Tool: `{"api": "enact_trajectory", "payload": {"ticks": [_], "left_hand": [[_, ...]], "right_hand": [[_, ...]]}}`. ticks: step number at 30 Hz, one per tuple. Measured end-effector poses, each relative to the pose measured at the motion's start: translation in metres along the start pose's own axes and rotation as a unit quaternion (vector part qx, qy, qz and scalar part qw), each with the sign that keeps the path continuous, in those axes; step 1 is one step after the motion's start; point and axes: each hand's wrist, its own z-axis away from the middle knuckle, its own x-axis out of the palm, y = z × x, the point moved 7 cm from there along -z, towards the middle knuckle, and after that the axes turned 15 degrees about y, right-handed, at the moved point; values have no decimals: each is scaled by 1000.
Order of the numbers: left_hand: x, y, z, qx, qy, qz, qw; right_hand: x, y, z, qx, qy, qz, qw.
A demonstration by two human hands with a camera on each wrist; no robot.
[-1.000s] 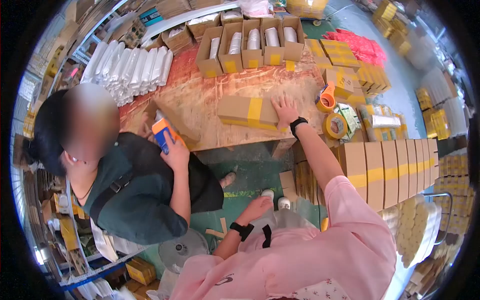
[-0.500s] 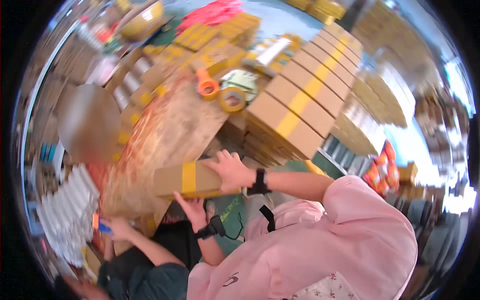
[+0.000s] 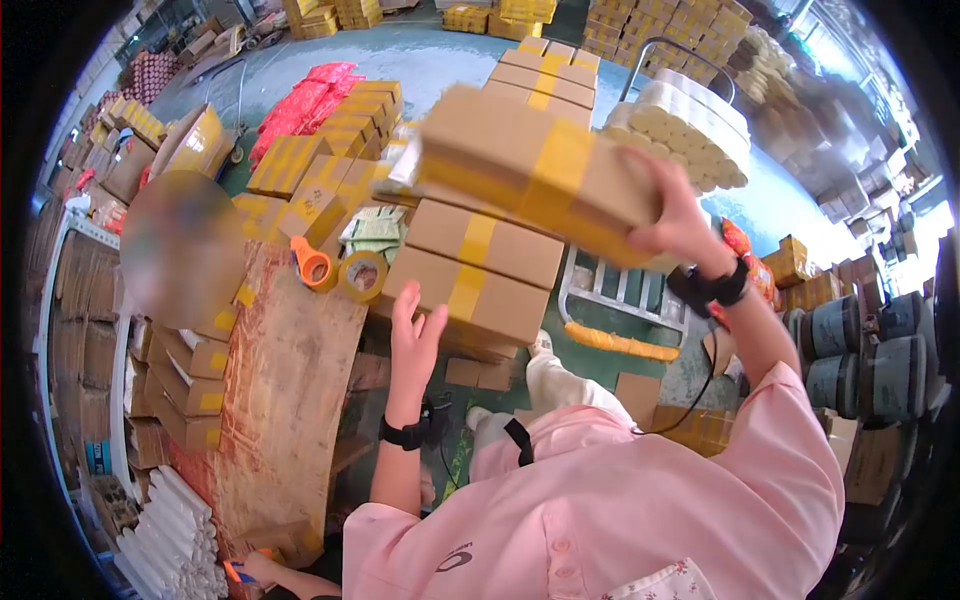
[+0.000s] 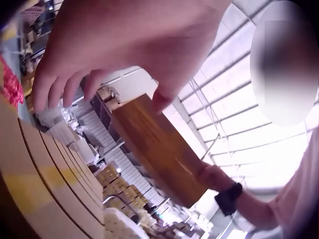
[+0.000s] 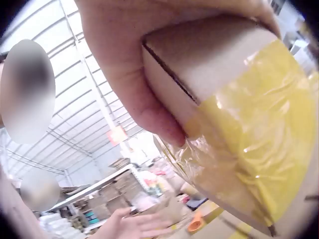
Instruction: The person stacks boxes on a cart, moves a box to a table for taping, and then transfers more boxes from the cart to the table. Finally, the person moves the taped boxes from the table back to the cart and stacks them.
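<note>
In the head view, my right hand (image 3: 685, 215) grips one end of a long taped carton (image 3: 500, 150), held in the air above a row of similar cartons (image 3: 480, 290). The right wrist view shows my right hand (image 5: 129, 64) around the end of that carton (image 5: 269, 134), thumb on its side. My left hand (image 3: 415, 345) is raised beside the near carton of the row, holding nothing, fingers apart. In the left wrist view my left hand (image 4: 124, 45) has loosely bent fingers, with the held carton (image 4: 159, 149) beyond it.
A wooden table (image 3: 290, 370) at left bears an orange tape dispenser (image 3: 312, 264), a tape roll (image 3: 362, 275) and a green-white packet (image 3: 373, 229). White rolls (image 3: 175, 540) lie lower left, near another person's hand (image 3: 262, 568). A metal cart (image 3: 625, 300) stands right of the row.
The view has swung right, from the table to the carton row. The held carton has been lifted off the table and carried over the row; my left hand has come away from it.
</note>
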Motion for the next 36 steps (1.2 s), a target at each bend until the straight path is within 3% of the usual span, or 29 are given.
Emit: {"api": "enact_trajectory", "payload": {"ticks": [1,2,5,8,10,12,15,16,18,21,24,27,28,29,31,36], "left_hand": [[12,2,-8,32,-28,-105,994],[23,7,-15,148,-57,-216,963],[42,-25,-35,165,-39,-297,940],[56,-49,-49,130,9,-354,926],[64,-64,-61,68,49,-393,916],[73,-66,-69,3,103,-390,915],[80,-75,-81,-38,177,-462,868],[76,-87,-83,-53,181,-531,826],[92,-70,-88,-251,222,-538,773],[99,-74,-93,-193,262,-663,674],[80,-107,-89,-218,241,-592,737],[69,-122,-84,-179,236,-630,718],[48,-179,-60,76,93,-887,447],[47,-149,-64,-96,197,-707,672],[61,-127,-74,-169,212,-640,719],[76,-107,-88,-225,224,-568,759]], "right_hand": [[-18,30,-15,33,13,23,999],[-32,62,-31,53,18,39,998],[-61,160,-84,103,46,101,988],[-67,263,-144,102,65,137,983],[-56,334,-193,118,59,136,982],[-34,406,-241,80,63,142,985],[4,481,-308,69,66,155,983],[19,504,-327,77,68,160,982],[44,540,-360,105,60,160,980],[83,576,-392,138,44,153,978],[123,619,-414,147,38,120,981],[156,641,-423,163,5,112,980],[165,643,-424,156,-2,96,983],[174,647,-423,151,-11,81,985],[191,654,-424,118,-22,49,992],[223,664,-421,86,-75,42,993]]}}
